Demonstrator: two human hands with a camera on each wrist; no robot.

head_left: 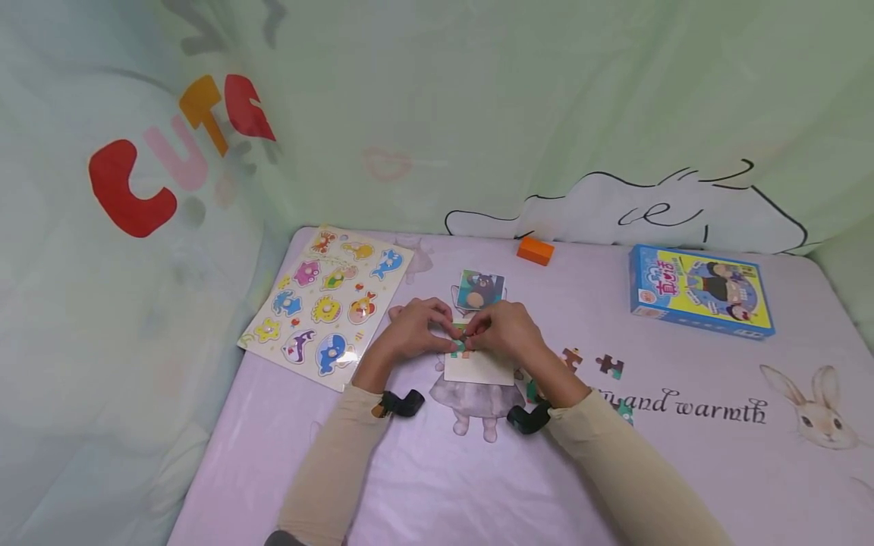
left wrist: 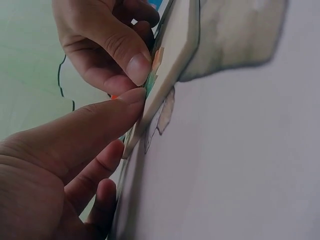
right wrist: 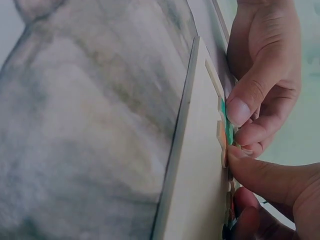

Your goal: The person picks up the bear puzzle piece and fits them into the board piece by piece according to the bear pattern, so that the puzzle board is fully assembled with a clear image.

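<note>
A pale wooden puzzle board (head_left: 479, 369) lies before me, with a few joined green and orange puzzle pieces at its upper left. My left hand (head_left: 418, 331) pinches a green puzzle piece (right wrist: 228, 122) between thumb and forefinger at the board's left side. From the other side, my right hand (head_left: 510, 331) pinches a puzzle piece with bent thumb and forefinger, its tips close beside the left thumb. An orange puzzle piece (right wrist: 222, 144) shows by the right thumb. Fingers hide most of the pieces. Just beyond the board is a bear picture (head_left: 481, 290).
Loose puzzle pieces (head_left: 610, 365) lie right of the board, some partly behind the right forearm. An animal peg board (head_left: 328, 307) is at the left. Toward the back are an orange block (head_left: 536, 251) and a blue and yellow box (head_left: 703, 291). A fabric wall (head_left: 437, 114) borders the table.
</note>
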